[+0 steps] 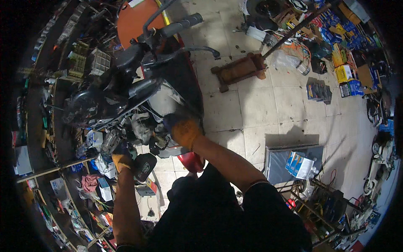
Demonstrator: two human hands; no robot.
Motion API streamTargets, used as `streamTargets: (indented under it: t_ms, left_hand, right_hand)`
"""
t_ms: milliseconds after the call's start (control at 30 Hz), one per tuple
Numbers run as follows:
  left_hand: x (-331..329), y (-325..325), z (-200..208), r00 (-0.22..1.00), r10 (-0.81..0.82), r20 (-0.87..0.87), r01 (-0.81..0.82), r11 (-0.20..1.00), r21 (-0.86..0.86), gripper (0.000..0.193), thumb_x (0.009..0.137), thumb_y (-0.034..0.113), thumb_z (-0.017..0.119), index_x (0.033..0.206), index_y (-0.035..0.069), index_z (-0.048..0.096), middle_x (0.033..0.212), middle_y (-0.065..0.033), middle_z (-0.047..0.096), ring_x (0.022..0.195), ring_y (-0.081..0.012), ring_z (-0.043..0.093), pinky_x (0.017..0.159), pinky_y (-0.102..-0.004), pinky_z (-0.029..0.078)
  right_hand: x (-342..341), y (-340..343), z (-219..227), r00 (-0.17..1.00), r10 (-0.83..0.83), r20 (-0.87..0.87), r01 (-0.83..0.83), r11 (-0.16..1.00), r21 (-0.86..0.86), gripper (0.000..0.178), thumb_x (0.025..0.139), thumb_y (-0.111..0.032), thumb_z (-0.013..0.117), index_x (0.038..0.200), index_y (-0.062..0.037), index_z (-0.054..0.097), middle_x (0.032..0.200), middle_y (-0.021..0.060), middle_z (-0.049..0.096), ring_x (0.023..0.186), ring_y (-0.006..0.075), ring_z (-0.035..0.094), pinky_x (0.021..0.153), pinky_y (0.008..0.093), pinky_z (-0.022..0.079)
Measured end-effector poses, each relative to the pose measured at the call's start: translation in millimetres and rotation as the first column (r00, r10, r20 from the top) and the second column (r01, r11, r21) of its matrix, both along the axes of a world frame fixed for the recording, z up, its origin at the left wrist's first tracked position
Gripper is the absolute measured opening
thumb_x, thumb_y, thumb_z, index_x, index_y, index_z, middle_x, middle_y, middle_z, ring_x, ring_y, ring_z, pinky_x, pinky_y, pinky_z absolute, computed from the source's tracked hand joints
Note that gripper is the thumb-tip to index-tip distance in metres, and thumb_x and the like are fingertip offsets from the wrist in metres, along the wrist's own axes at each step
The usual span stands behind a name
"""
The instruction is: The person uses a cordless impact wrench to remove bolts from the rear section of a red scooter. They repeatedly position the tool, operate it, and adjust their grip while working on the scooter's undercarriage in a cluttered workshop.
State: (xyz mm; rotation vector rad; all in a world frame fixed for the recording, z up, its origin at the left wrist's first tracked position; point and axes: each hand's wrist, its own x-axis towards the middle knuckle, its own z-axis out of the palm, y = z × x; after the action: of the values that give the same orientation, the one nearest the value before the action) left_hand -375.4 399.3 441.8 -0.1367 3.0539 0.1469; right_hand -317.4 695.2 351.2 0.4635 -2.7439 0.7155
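A partly stripped scooter [193, 84] stands in front of me, its wiring and inner parts bare at the front. My right hand [184, 132], in an orange glove with dark fingers, rests against the scooter's front beside a pale grey panel [166, 101]; shadow and blur hide its fingertips. Lower left, my left hand [121, 159], gloved alike, is at the exposed wiring and dark parts [111, 140]. Its fingers merge with the dark parts, so its grip is unclear. A black rounded part [145, 166] lies beside the left wrist. Below the right hand shows a red fender [191, 161].
Crowded shelves [54, 147] line the left side. A rusty floor jack [239, 71] lies on the tiles beyond the scooter. On the right stand a grey low table [275, 161] with blue-white boxes [299, 164], a metal-framed rack [331, 201] and heaped parts boxes [344, 73].
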Motion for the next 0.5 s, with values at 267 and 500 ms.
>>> streamTargets:
  t_ms: [267,500]
  left_hand:
    - [11,-79,-72,0.998,-0.054,-0.017,0.045,0.938,-0.343,0.048,0.096,0.03,0.052,0.139,0.01,0.055,0.142,-0.0127,0.055,0.128,-0.0296,0.054,0.104,-0.0381,0.042]
    - [14,-8,-22,0.978,0.206,0.017,-0.207,0.978,0.029,0.048,0.095,0.04,0.054,0.13,0.008,0.062,0.135,-0.0128,0.062,0.126,-0.0304,0.057,0.101,-0.0407,0.047]
  right_hand:
    - [-8,7,20,0.999,0.036,0.024,-0.034,0.997,-0.063,0.045,0.083,-0.015,0.056,0.127,-0.006,0.06,0.119,0.0168,0.066,0.108,0.0326,0.065,0.093,0.0452,0.051]
    - [-12,17,14,0.992,0.085,0.096,-0.08,0.995,-0.06,0.049,0.08,-0.016,0.057,0.128,-0.0041,0.057,0.121,0.0166,0.065,0.11,0.0334,0.063,0.093,0.0466,0.05]
